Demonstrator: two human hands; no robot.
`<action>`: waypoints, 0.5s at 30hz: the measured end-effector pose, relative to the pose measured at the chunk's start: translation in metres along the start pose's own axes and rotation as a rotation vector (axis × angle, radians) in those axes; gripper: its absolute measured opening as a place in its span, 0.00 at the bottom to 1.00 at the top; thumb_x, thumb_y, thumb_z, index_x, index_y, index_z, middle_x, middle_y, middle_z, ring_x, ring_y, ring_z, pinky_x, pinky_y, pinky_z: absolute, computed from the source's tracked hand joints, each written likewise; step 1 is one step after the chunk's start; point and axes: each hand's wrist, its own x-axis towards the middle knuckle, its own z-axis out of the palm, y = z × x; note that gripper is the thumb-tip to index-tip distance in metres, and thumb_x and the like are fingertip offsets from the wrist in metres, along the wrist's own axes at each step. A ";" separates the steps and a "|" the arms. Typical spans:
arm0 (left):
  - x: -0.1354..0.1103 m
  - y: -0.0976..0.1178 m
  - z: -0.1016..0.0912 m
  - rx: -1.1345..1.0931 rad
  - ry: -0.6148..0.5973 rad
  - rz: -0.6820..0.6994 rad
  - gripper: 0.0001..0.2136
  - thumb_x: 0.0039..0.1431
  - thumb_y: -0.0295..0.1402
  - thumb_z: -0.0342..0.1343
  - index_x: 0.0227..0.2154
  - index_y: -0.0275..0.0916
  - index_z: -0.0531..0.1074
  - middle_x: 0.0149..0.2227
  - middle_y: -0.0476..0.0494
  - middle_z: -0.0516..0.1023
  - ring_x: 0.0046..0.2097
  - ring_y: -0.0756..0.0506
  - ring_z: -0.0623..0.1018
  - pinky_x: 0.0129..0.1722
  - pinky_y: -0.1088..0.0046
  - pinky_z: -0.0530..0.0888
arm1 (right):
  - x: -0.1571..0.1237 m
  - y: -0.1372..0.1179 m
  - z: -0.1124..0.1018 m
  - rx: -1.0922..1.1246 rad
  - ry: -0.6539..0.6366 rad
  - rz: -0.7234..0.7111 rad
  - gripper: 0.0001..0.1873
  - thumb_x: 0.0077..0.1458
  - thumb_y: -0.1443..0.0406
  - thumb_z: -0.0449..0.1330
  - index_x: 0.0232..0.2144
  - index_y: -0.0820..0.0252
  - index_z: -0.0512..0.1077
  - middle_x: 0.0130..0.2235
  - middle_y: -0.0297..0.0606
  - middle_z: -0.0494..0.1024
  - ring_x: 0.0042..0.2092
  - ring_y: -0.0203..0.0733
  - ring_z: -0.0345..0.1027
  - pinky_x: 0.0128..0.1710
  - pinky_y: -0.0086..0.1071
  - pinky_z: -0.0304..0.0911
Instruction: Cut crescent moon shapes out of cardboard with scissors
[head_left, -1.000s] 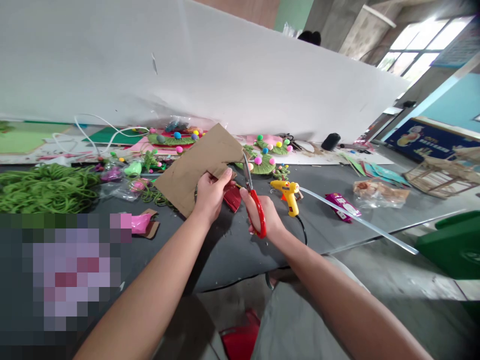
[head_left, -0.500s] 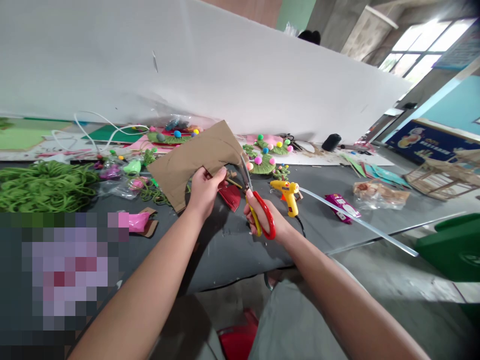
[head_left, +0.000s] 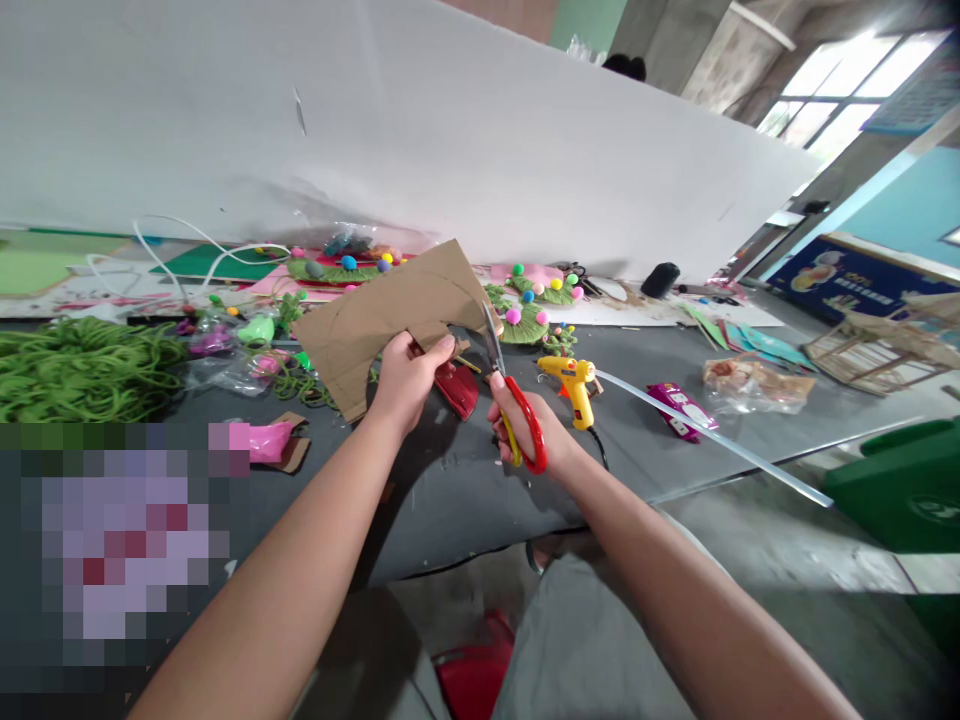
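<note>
A piece of brown cardboard (head_left: 397,300) with a curved cut-out along its lower edge is raised above the table. My left hand (head_left: 409,380) pinches it at that edge, thumb on the near face. Scissors (head_left: 534,430) with red and yellow handles are gripped in my right hand (head_left: 517,415). Their blades reach up to the cardboard's right end, touching or overlapping its edge. A dark red object (head_left: 456,388) lies on the table between my hands, partly hidden. Just right of the scissors stands a yellow glue gun (head_left: 571,385) with a long clear glue stick (head_left: 720,440) in its back.
Green yarn (head_left: 82,370) is heaped at the left. Pompom-dotted green pieces (head_left: 525,322) line the back, before a white board (head_left: 450,130). A purple packet (head_left: 681,412) and a plastic bag (head_left: 757,385) lie to the right. A green bin (head_left: 900,480) stands beyond the table edge.
The view has shifted slightly. Both hands keep their holds, and the scissors stay at the cardboard's right end with little visible movement.
</note>
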 end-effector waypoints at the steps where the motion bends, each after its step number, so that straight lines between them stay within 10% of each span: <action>1: 0.000 0.000 0.000 0.000 0.001 -0.001 0.18 0.41 0.39 0.77 0.32 0.37 0.78 0.34 0.41 0.80 0.32 0.45 0.75 0.34 0.67 0.70 | 0.000 0.000 0.000 -0.010 0.001 -0.006 0.37 0.56 0.30 0.59 0.26 0.57 0.66 0.20 0.29 0.64 0.16 0.35 0.62 0.16 0.30 0.63; 15: -0.002 0.002 0.002 -0.040 -0.011 -0.028 0.16 0.41 0.36 0.76 0.30 0.36 0.79 0.34 0.41 0.81 0.33 0.45 0.76 0.33 0.67 0.72 | -0.003 0.005 -0.001 -0.233 0.105 -0.094 0.40 0.57 0.28 0.54 0.19 0.55 0.60 0.16 0.34 0.66 0.16 0.42 0.69 0.14 0.32 0.65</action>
